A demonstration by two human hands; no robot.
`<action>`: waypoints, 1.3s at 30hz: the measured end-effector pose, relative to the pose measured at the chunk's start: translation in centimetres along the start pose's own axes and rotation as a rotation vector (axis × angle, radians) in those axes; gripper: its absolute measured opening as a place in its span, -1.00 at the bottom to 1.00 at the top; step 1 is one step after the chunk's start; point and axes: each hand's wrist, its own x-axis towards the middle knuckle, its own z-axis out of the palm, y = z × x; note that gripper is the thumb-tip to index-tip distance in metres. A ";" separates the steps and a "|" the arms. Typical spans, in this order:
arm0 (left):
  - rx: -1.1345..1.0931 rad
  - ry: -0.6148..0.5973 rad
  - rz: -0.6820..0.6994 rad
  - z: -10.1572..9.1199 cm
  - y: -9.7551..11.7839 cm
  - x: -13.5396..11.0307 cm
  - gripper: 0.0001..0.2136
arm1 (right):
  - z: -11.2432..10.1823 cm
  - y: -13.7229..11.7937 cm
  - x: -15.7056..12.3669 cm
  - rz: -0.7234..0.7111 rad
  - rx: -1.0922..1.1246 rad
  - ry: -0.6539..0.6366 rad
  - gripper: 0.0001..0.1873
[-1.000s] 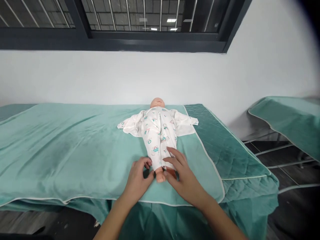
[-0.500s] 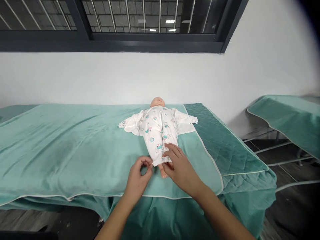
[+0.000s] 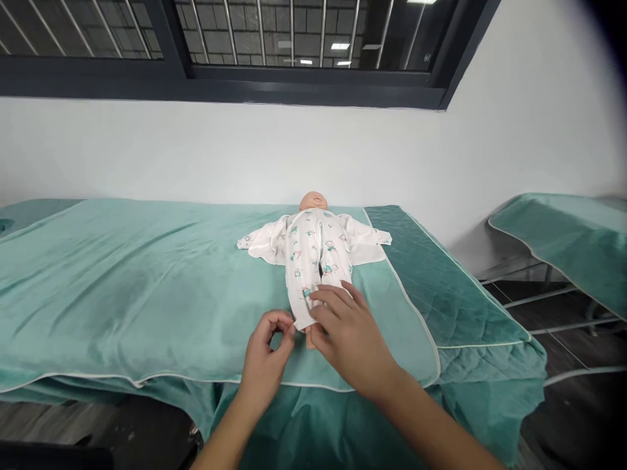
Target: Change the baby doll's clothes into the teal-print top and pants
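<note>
A baby doll (image 3: 313, 200) lies on its back on the green cover, head toward the wall and arms spread. It wears a white printed top (image 3: 268, 241) and matching baby trousers (image 3: 300, 264). With thumb and forefinger, my left hand (image 3: 268, 349) pinches the left edge of the nearer trouser cuff. My right hand (image 3: 350, 333) lies over the lower trouser legs. Its thumb and forefinger close on the cuff's right side, and its other fingers are loosely bent. Part of a doll foot (image 3: 309, 341) shows below the cuff; the other foot is hidden behind my right hand.
The bed's green cover (image 3: 147, 294) has white piping, with a darker quilted layer (image 3: 441, 294) at right. A white wall (image 3: 220, 150) and a dark window frame (image 3: 313, 85) stand behind. Another green-covered bed (image 3: 573, 241) with metal rails is at right.
My right hand has shifted left and over the trouser legs, hiding more of the cuffs and feet. My left hand keeps its pinch. The view has moved slightly.
</note>
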 end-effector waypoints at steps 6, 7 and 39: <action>0.161 0.056 -0.060 -0.9 -1.3 -0.6 -0.90 | 0.5 -0.6 -0.2 -0.043 0.036 -0.039 -0.84; 0.181 0.040 -0.063 -1.0 -1.4 -0.6 -0.89 | 0.7 -0.1 -0.6 -0.011 0.062 -0.032 -0.85; 0.511 -0.105 0.356 2.3 -2.3 -3.1 -0.35 | 3.4 1.2 -4.5 0.109 0.116 0.199 -0.84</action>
